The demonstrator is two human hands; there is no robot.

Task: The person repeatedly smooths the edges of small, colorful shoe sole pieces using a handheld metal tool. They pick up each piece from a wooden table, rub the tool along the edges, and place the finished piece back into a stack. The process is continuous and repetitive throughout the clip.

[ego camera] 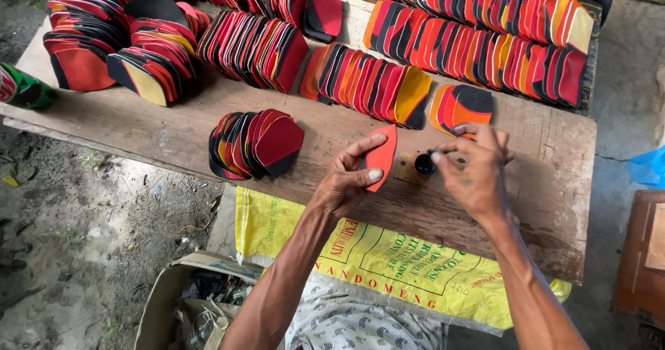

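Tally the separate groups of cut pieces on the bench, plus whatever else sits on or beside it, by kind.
Rows or stacks of red, black and orange cut pieces on the wooden bench: 8, the nearest
Single red piece held in the left hand: 1
Small dark round pot at the right hand: 1
Green bottle: 1
Yellow printed sack: 1
Cardboard box: 1
Total: 13

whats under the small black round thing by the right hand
The small black round thing sits on a tan square pad on the wooden table. The right hand hides its far side.
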